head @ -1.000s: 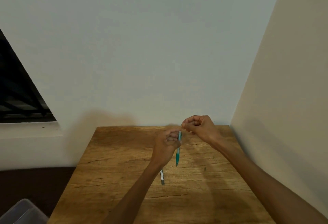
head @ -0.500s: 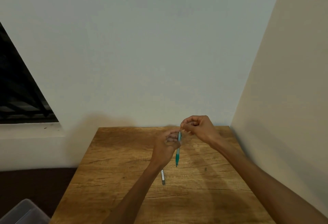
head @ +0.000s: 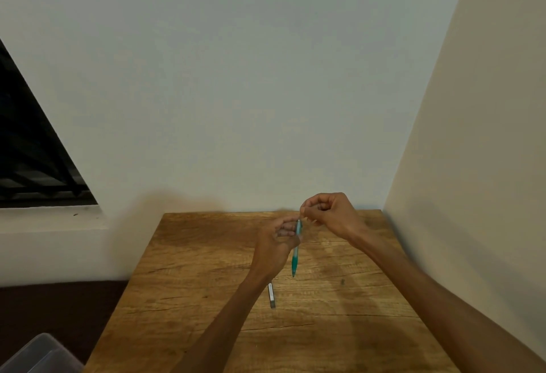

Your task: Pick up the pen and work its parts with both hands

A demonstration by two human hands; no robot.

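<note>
No brand, label or writing readable anywhere (pen barrel too small and blurred to tell).

One teal pen (head: 295,250), held nearly upright above the wooden table (head: 206,269), tip pointing down, clear of the wood. Left hand (head: 280,242) wrapped round the upper barrel, fingers (head: 285,229) curled and clamped on it, lower half of the pen hanging free below them. Right hand (head: 331,213) just above and to the right, fingertips (head: 304,210) bunched together at the pen's top end, seemingly pinching something tiny there; what exactly, cannot tell.

One small grey-white stick (head: 271,295), flat on the table below the left wrist, partly covered by the forearm, well apart from the pen tip. One tiny dark speck (head: 342,281) on the wood, off to the right of the pen tip, under the right forearm's line.

Two hands, two bare forearms, one pen, one stick.

Around: pale wall (head: 266,77) straight behind the fingers, cream side wall (head: 487,165) close on the right, dark barred window (head: 32,159) far left, corner of a clear plastic bin (head: 38,355) at lower left beside the table.
</note>
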